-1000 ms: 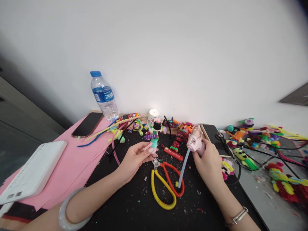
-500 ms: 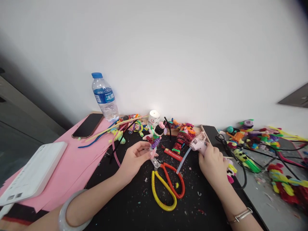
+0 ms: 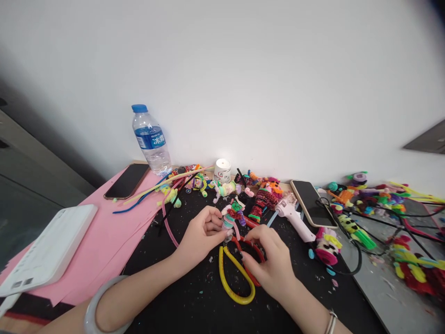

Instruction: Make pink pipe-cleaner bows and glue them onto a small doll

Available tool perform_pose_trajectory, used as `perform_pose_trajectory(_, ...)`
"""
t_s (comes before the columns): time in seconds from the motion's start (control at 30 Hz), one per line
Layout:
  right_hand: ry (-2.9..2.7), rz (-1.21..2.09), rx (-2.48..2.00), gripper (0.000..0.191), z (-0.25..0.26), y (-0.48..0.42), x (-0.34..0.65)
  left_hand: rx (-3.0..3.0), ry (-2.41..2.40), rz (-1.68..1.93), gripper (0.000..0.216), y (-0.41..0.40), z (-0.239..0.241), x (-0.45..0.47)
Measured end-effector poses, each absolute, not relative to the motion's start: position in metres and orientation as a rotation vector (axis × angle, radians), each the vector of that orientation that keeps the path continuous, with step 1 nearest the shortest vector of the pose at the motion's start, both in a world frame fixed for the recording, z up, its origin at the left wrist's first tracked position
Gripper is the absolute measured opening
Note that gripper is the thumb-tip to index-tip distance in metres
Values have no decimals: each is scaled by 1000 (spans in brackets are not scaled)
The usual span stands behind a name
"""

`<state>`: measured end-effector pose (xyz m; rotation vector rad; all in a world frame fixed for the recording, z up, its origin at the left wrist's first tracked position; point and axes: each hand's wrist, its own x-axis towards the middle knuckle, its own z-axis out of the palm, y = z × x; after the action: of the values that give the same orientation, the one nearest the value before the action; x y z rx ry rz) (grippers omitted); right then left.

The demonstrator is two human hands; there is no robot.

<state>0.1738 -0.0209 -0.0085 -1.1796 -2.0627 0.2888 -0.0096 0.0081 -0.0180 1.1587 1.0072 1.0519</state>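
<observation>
My left hand (image 3: 200, 236) pinches a small pipe-cleaner doll (image 3: 233, 214) with green, purple, red and pink parts, tilted to the right. A pink pipe-cleaner end (image 3: 237, 230) sticks out from its lower part. Just to the right, my right hand (image 3: 269, 260) hovers over the scissors, thumb and index finger apart with nothing seen between them. Under both hands lie the scissors, with a yellow handle (image 3: 238, 297) and a red one partly covered by the right fingers. A pale pink glue gun (image 3: 295, 220) rests on the black mat beyond the right hand.
A water bottle (image 3: 151, 144) and a dark phone (image 3: 127, 181) stand at the back left, near a white device (image 3: 52, 246) on pink paper (image 3: 100, 232). A paper cup (image 3: 222, 170), another phone (image 3: 313, 202), black cables and several pipe-cleaner figures (image 3: 382, 199) line the back and right.
My right hand has let go of the glue gun and moved left to beside the doll. The doll, still in my left hand, has tipped over to the right.
</observation>
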Motion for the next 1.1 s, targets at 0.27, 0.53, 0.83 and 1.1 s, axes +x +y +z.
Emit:
perform_pose_trajectory(0.27,-2037,228,-1175,12,-13,-20,169,1191,973,967,30,5,-20,-7)
perform_pose_trajectory(0.53,-2015,237,-1198,13,-15,-19,172,1152,940,981,34,5,-17,-7)
perform_pose_trajectory(0.83,-2022,248,-1191,10,-17,-18,172,1095,893,981,34,4,-18,-8)
perform_pose_trajectory(1.1,-1996,266,-1165,12,-16,-18,172,1044,795,948,31,7,-17,-8)
